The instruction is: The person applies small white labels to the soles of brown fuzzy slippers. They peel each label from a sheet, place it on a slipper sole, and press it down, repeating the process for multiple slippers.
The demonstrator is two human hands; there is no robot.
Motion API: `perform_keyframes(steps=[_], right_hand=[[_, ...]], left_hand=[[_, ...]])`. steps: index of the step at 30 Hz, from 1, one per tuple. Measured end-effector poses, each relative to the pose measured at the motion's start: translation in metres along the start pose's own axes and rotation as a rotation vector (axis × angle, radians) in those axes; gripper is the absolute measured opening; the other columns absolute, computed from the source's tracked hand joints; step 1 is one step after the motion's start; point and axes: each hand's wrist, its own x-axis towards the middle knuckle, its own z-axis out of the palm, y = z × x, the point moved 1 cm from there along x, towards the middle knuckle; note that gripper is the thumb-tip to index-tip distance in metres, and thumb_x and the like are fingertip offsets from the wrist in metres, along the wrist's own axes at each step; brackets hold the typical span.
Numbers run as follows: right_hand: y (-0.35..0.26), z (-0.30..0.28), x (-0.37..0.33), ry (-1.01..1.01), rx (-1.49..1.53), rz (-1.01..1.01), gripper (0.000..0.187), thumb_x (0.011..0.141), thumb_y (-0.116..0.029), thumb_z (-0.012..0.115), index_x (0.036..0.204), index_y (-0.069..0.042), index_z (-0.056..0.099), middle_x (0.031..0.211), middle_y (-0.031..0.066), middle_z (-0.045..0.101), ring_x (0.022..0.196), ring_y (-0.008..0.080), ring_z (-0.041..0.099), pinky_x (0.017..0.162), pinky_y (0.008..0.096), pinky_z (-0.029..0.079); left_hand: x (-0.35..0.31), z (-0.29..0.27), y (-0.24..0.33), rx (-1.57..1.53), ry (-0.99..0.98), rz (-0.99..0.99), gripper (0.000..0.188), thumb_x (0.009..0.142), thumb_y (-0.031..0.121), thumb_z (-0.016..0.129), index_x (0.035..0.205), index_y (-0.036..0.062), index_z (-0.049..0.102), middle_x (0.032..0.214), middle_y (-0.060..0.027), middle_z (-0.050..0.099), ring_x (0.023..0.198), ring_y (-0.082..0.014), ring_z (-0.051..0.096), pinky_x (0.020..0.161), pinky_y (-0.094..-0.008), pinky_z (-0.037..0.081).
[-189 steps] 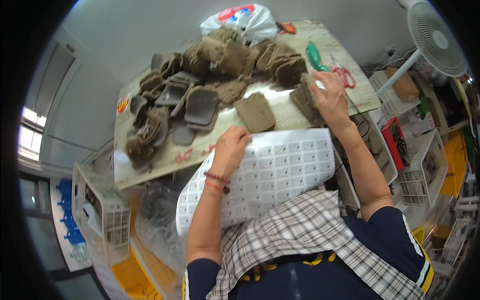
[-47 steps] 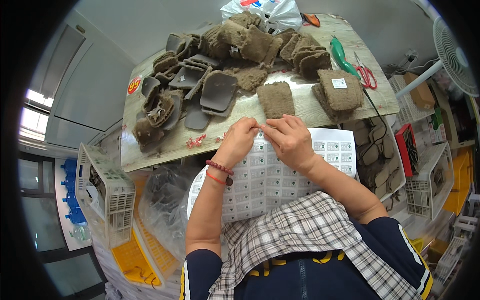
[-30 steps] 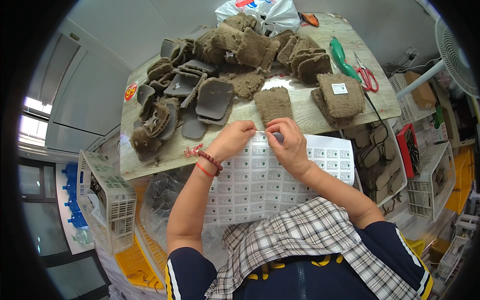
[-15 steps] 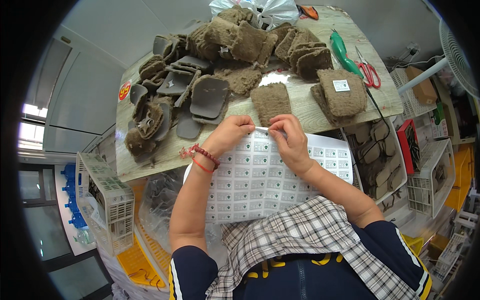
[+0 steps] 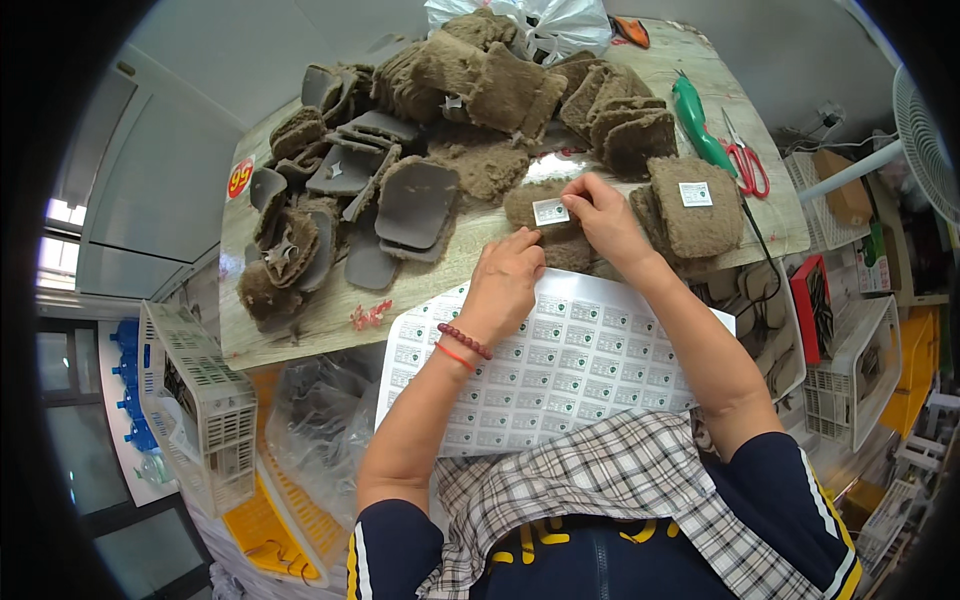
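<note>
A small white label (image 5: 550,212) lies against a fuzzy brown pad (image 5: 535,190) at the table's near edge. My right hand (image 5: 607,222) pinches the label's right side between thumb and fingertips. My left hand (image 5: 507,278) is closed at the pad's lower left edge, fingertips pressing on it; its thumb is hidden. Beneath both arms, a white sheet of printed labels (image 5: 560,340) spreads across my lap, its top edge close to my left hand. Just right of my right hand, another fuzzy pad (image 5: 697,225) bears a label, on top of a second pad.
Stacked brown and grey pads (image 5: 415,205) fill the table's left and middle. A green corded tool (image 5: 700,125) and red-handled scissors (image 5: 745,165) lie at the right. Plastic baskets (image 5: 205,400) stand left and right below the table; a white fan (image 5: 920,130) is at far right.
Both hands have left the sheet's top edge. My right hand has carried a label up onto the middle pad, and my left hand has come to that pad's near edge.
</note>
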Motion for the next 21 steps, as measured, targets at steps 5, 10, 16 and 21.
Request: perform_keyframes(steps=[5, 10, 16, 21], right_hand=[[0.016, 0.007, 0.011, -0.002, -0.137, 0.030, 0.010, 0.089, -0.010, 0.062, 0.090, 0.000, 0.061, 0.080, 0.0040, 0.063, 0.073, 0.0122, 0.054, 0.068, 0.0281, 0.046], [0.017, 0.006, 0.012, -0.023, -0.151, 0.053, 0.012, 0.087, -0.014, 0.063, 0.090, -0.002, 0.063, 0.082, 0.0080, 0.066, 0.075, 0.0199, 0.061, 0.070, 0.0323, 0.048], [0.013, 0.008, 0.008, 0.001, -0.183, 0.035, 0.013, 0.086, -0.015, 0.063, 0.090, -0.002, 0.063, 0.083, 0.0120, 0.067, 0.077, 0.0267, 0.064, 0.071, 0.0365, 0.049], [0.006, 0.011, 0.003, 0.024, -0.209, 0.042, 0.012, 0.086, -0.013, 0.063, 0.090, -0.001, 0.061, 0.084, 0.0148, 0.066, 0.078, 0.0304, 0.063, 0.071, 0.0386, 0.049]], left_hand=[[0.001, 0.003, -0.002, 0.015, 0.013, 0.030, 0.007, 0.086, 0.005, 0.058, 0.089, -0.0007, 0.060, 0.127, -0.0172, 0.058, 0.124, -0.0343, 0.049, 0.102, -0.0417, 0.038], [0.001, -0.004, 0.005, -0.026, -0.020, -0.024, 0.006, 0.086, 0.005, 0.058, 0.089, -0.0001, 0.060, 0.125, -0.0162, 0.058, 0.116, -0.0357, 0.052, 0.099, -0.0408, 0.041], [0.001, -0.004, 0.004, -0.051, -0.037, -0.063, 0.005, 0.087, 0.005, 0.058, 0.089, 0.0005, 0.060, 0.121, -0.0147, 0.056, 0.110, -0.0355, 0.053, 0.094, -0.0416, 0.044], [0.002, -0.005, 0.006, -0.079, 0.003, -0.041, 0.002, 0.085, 0.003, 0.057, 0.085, 0.0013, 0.057, 0.132, -0.0167, 0.052, 0.111, -0.0357, 0.052, 0.094, -0.0422, 0.042]])
